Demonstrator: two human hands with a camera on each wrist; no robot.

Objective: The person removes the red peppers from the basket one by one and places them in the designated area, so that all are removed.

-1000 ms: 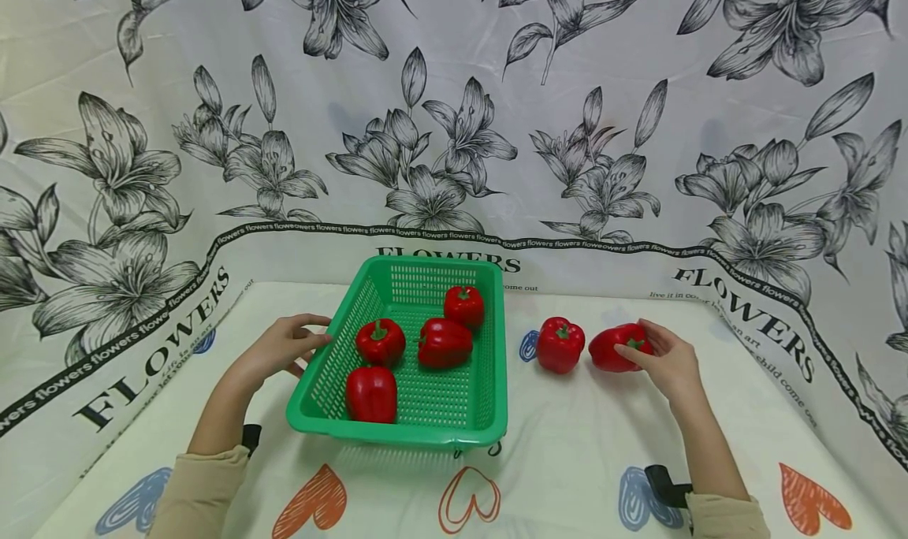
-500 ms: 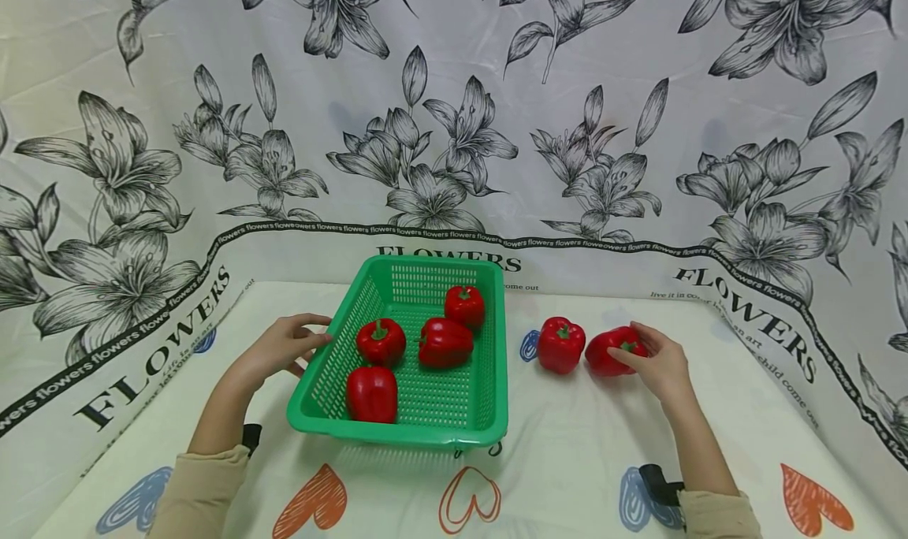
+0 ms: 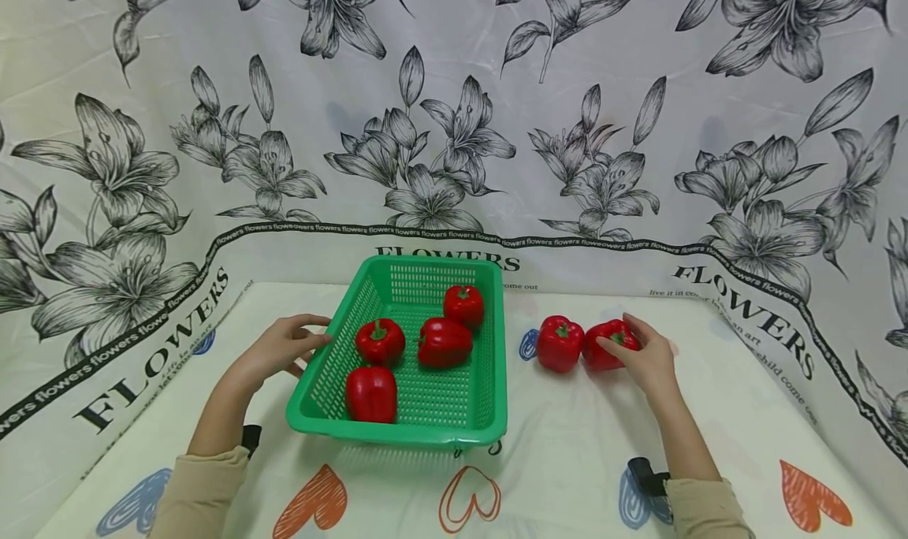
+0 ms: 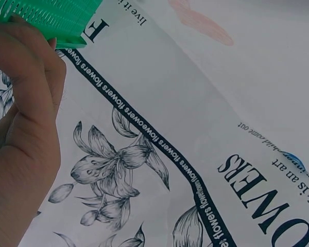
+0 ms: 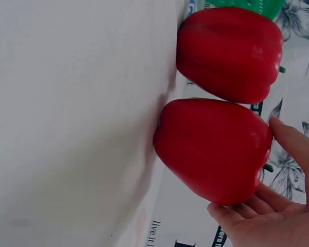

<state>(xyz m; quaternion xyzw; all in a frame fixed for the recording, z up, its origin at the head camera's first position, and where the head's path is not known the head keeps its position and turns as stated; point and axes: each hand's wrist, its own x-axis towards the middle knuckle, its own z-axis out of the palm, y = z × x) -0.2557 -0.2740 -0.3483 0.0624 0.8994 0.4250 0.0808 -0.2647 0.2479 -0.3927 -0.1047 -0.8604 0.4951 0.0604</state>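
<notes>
In the head view my right hand (image 3: 649, 358) holds a red bell pepper (image 3: 599, 348) between thumb and fingertips, at the stem end. In the right wrist view that bell pepper (image 5: 211, 152) has its stem toward the palm, with the fingertips at its sides. Close on its left stands a second red bell pepper (image 3: 560, 344), stem up; the two nearly meet. My left hand (image 3: 284, 346) reaches to the left rim of a green plastic basket (image 3: 496, 397), thumb and fingers spread, fingertips right at the rim. In the left wrist view the fingers overlap the basket edge (image 4: 72, 40).
Inside the basket several more red bell peppers lie apart: one at the back right (image 3: 464, 306), one mid (image 3: 444, 343), one left (image 3: 380, 342), one near the front (image 3: 372, 395). A white cloth (image 3: 567, 460) with printed hearts covers the table. Flowered fabric (image 3: 454, 184) rises behind.
My right hand has moved left with the bell pepper, bringing it up beside the standing one and turning its stem more upward. The left hand and the basket stay put.
</notes>
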